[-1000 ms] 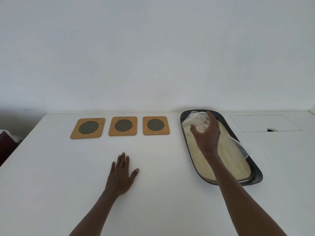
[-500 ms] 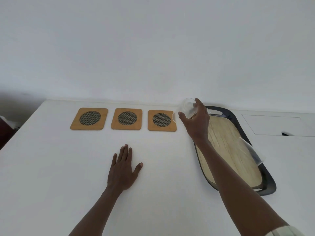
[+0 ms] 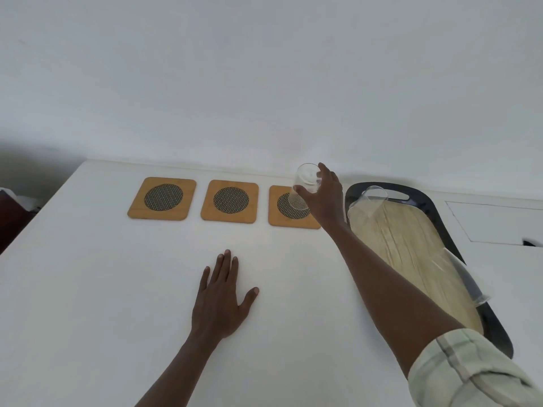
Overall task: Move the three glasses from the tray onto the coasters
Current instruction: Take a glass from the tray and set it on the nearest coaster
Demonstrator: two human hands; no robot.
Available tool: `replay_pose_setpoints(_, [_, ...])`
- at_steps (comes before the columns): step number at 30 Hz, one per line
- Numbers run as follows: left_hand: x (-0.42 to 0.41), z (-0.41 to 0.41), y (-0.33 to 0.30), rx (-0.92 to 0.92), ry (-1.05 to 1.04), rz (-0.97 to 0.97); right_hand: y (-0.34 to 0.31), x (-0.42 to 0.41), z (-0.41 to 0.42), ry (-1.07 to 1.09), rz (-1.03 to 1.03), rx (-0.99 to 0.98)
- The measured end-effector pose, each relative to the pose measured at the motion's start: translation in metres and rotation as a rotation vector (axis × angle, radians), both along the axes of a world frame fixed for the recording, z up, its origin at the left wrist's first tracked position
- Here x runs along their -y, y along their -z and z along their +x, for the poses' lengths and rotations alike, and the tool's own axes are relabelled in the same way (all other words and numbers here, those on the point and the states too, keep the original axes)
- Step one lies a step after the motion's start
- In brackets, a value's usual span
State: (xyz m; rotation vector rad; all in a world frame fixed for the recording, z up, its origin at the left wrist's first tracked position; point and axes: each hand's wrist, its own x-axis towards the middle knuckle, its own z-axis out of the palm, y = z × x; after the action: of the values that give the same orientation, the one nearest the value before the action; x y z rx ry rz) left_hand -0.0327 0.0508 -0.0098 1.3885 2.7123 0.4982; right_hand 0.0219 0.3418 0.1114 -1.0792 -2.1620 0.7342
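Observation:
My right hand [image 3: 324, 198] grips a clear glass [image 3: 303, 186] upright over the right coaster [image 3: 291, 208]; whether its base touches the coaster I cannot tell. The middle coaster [image 3: 230, 201] and left coaster [image 3: 162, 198] are bare wooden squares with dark mesh circles. Two more clear glasses stay on the dark tray [image 3: 423, 201] with a wood-grain inlay: one [image 3: 368, 205] at its far end, one [image 3: 467, 277] by its right rim. My left hand [image 3: 220, 298] lies flat on the white table, fingers spread, holding nothing.
The white table [image 3: 102, 289] ends at a white wall just behind the coasters. A rectangular hatch outline [image 3: 496, 224] is set in the tabletop right of the tray. A dark object [image 3: 11, 218] stands beyond the table's left edge.
My right hand carried the glass from the tray leftward to above the right coaster and turned it upright. My left hand stayed flat on the table.

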Motion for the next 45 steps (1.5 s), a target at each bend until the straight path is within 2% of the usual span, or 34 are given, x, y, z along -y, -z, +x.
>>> replay_pose_setpoints(8, [0.0,0.001,-0.002,0.011,-0.01,0.002,0.018,-0.009,-0.017,-0.024,-0.055,0.116])
replay_pose_setpoints(28, [0.0,0.001,-0.003,0.013,-0.011,-0.019,0.02,-0.005,-0.023,0.031,-0.037,0.158])
replay_pose_setpoints(31, [0.0,0.001,-0.004,0.009,-0.011,-0.023,0.017,0.001,-0.022,0.058,-0.069,0.111])
replay_pose_setpoints(38, [0.001,0.001,-0.004,0.006,-0.012,-0.032,0.014,0.024,0.0,0.143,0.037,-0.056])
replay_pose_setpoints(45, [0.001,0.001,-0.006,0.003,0.0,-0.033,0.018,0.046,0.043,0.15,0.072,-0.129])
